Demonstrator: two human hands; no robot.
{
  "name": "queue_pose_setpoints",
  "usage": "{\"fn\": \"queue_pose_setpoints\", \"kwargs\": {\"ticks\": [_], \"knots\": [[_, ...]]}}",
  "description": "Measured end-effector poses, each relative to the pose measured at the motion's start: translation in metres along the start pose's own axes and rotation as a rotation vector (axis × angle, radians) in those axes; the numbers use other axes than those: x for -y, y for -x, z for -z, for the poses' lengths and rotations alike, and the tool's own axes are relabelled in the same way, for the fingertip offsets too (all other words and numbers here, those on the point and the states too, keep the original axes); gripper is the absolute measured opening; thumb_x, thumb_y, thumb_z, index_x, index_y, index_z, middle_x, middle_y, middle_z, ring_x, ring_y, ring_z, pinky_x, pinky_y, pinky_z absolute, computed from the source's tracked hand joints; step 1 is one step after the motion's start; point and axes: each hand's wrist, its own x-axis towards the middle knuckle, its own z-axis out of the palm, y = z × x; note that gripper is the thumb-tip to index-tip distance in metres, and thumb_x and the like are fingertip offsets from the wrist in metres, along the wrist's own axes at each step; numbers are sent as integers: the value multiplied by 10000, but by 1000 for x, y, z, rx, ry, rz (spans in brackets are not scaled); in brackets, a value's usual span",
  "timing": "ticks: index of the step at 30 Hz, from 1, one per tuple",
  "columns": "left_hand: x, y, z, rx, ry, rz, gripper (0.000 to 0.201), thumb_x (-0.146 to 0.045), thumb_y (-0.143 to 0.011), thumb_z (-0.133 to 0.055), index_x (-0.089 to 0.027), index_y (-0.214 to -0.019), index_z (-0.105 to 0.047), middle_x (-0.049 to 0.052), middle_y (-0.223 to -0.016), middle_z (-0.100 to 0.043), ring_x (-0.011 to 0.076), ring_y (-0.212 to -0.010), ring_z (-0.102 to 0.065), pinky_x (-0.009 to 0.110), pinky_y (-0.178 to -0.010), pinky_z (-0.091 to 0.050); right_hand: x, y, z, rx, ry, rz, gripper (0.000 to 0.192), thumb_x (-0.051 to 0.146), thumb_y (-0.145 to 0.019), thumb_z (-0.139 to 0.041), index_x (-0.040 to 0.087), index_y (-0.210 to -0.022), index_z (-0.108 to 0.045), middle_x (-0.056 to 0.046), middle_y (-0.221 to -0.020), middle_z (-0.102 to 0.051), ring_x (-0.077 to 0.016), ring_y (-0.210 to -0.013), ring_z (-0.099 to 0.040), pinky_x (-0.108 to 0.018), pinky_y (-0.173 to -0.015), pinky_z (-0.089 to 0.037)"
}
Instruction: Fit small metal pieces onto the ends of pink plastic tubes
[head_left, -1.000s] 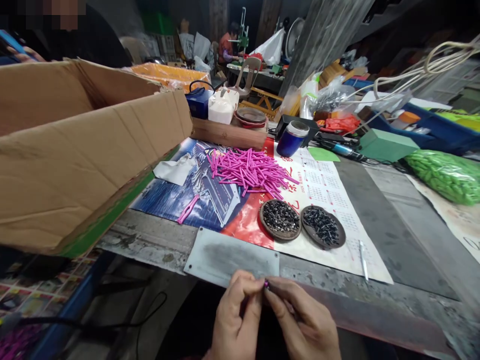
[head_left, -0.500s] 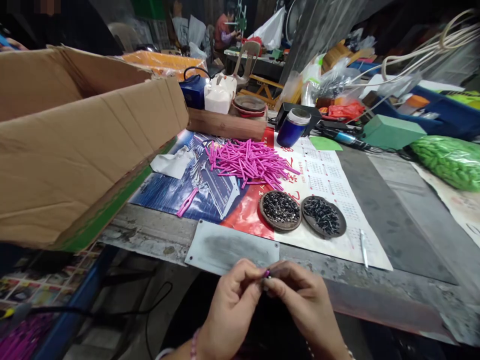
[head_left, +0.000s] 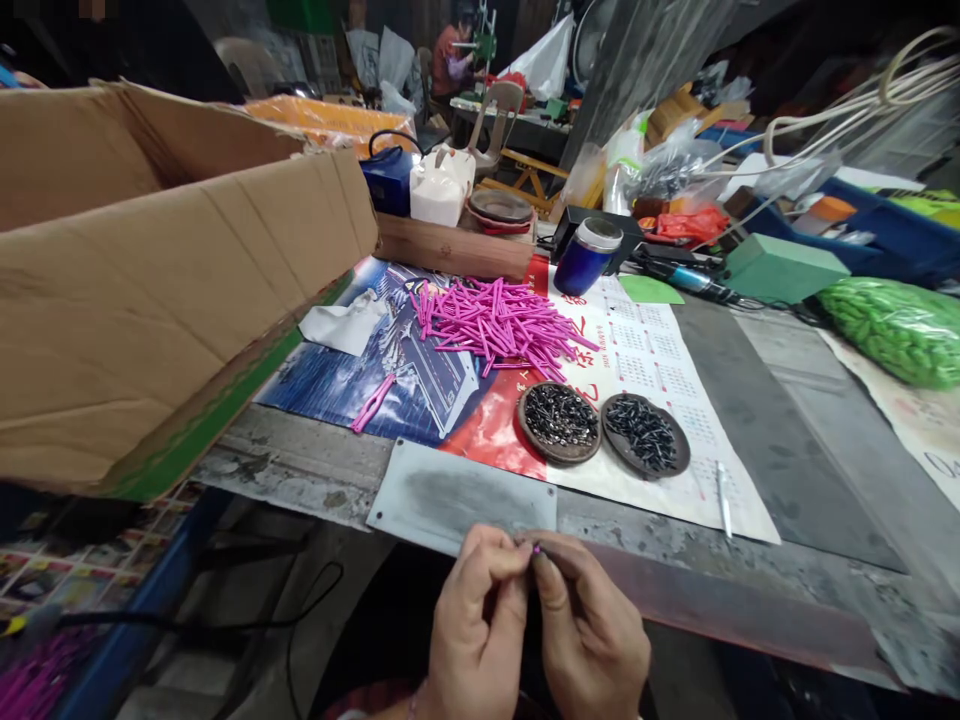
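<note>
Fingertips of the left hand (head_left: 472, 630) and right hand (head_left: 592, 630) pinch one small pink piece (head_left: 535, 550) together at the bench edge (head_left: 675, 590). At twelve o'clock lie two dishes (head_left: 604, 432), then a pink stick pile (head_left: 499, 325). A cardboard box (head_left: 165, 270) sits at ten o'clock; cluttered workshop beyond.

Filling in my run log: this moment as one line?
left hand: pinching pink piece | right hand: pinching same piece | location: table edge
</note>
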Motion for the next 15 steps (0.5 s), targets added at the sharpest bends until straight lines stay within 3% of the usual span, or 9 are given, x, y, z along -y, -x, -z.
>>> {"fn": "queue_pose_setpoints", "kwargs": {"ticks": [7, 15], "knots": [[1, 1, -2, -5, -28, -35, 216, -60, -977, -496, -251, -951, -593, -22, -861, -541, 111, -766, -598, 173, -734, -521, 2, -2, 4, 51, -2, 29, 151, 178, -997, -544, 224, -932, -672, -34, -822, -740, -167, -708, -725, -230, -666, -569], [8, 12, 0, 76, -40, -15, 232, -50, -980, -477, -270, -990, -553, -20, -891, -536, 115, -775, -603, 183, -742, -520, -5, 4, 0, 25, 109, 144, 327, 163, -1040, -451, 223, -727, -521, 25, -586, -532, -119, -507, -530, -240, -525, -431]]}}
